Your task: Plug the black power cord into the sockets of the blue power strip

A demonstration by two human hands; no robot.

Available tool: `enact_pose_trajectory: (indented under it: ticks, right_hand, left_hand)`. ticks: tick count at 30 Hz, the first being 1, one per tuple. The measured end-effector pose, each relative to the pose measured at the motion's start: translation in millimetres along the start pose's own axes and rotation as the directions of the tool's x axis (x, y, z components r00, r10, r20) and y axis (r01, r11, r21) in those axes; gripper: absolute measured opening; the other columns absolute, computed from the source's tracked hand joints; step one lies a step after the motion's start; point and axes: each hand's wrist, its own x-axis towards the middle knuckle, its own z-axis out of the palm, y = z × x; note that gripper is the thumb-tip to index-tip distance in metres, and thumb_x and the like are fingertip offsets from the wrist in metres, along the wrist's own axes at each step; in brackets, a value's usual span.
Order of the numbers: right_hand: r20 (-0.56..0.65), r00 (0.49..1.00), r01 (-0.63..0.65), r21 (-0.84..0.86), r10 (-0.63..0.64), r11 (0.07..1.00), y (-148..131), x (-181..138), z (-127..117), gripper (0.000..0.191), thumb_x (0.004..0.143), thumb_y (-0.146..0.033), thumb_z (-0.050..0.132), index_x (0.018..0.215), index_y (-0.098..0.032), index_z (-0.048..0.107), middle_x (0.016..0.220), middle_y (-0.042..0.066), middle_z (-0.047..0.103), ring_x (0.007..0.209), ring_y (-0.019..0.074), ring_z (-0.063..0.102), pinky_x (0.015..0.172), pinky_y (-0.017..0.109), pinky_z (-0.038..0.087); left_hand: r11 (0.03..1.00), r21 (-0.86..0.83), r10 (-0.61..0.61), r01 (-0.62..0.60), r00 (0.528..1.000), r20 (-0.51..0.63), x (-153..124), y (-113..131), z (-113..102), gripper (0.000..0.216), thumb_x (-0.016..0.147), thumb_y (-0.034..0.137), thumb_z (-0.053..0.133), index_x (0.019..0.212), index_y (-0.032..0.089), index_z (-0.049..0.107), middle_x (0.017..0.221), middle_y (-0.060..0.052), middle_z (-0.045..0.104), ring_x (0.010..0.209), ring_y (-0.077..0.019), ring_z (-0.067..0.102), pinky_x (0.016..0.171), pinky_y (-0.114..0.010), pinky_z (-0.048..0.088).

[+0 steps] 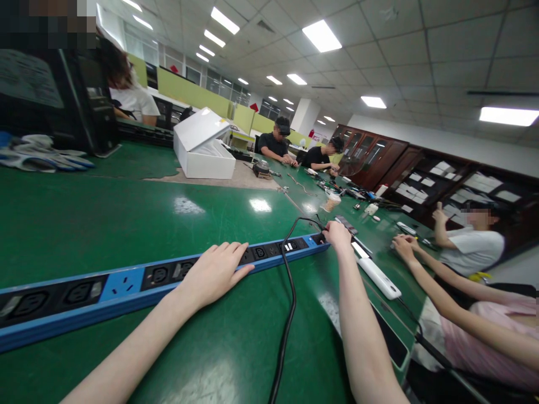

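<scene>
A long blue and black power strip (pixel 126 283) lies across the green table (pixel 105 219). My left hand (pixel 214 272) rests flat on top of it near its middle, fingers together and stretched out. My right hand (pixel 337 234) reaches to the strip's far right end and closes around the end cap, where a black cable (pixel 288 303) leaves the strip and runs back toward me. Whether the fingers pinch the cable or the strip's end is hard to tell.
An open white box (pixel 204 147) stands at the back. Gloves (pixel 40 154) lie at far left by a black case (pixel 90 106). A white device (pixel 379 276) lies right of the strip. A neighbouring person's arms (pixel 438 280) rest at the right edge; other people sit farther back.
</scene>
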Motion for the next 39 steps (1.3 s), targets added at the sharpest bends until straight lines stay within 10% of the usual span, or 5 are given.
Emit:
enact_pose_trajectory:
  ticks: [39]
  right_hand:
    - [0.185, 0.981, 0.055, -0.005, -0.053, 0.998, -6.2, 14.4, -33.7, 0.021, 0.067, -0.027, 0.081, 0.085, -0.017, 0.079, 0.083, 0.014, 0.075, 0.091, 0.0267, 0.072, 0.081, 0.031, 0.054]
  left_hand:
    - [0.999, 0.022, 0.024, -0.024, 1.0, -0.008, -0.2, 0.0, 1.6, 0.06, 0.101, 0.057, 0.037, 0.145, 0.018, 0.051, 0.135, -0.016, 0.063, 0.12, -0.0305, 0.059, 0.101, -0.044, 0.042]
